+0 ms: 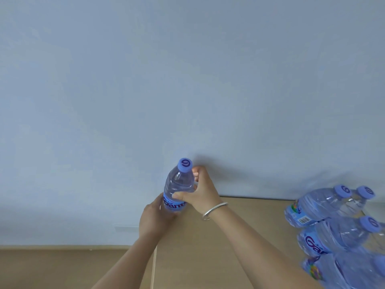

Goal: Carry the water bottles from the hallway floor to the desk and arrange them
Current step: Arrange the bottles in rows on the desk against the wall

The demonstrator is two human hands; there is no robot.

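A clear water bottle [179, 184] with a purple cap and a blue label stands upright at the left end of the wooden desk [245, 222], close to the pale wall. My right hand [200, 189], with a silver bracelet on its wrist, grips the bottle's upper body. My left hand [155, 216] wraps round the lower part at the label. Several more bottles of the same kind [331, 232] stand grouped at the desk's right end, near the frame's edge.
The pale blue-grey wall [187, 80] fills most of the view right behind the desk. Left of the desk's edge [154, 265] lies a wooden floor [62, 268] with a white baseboard along the wall.
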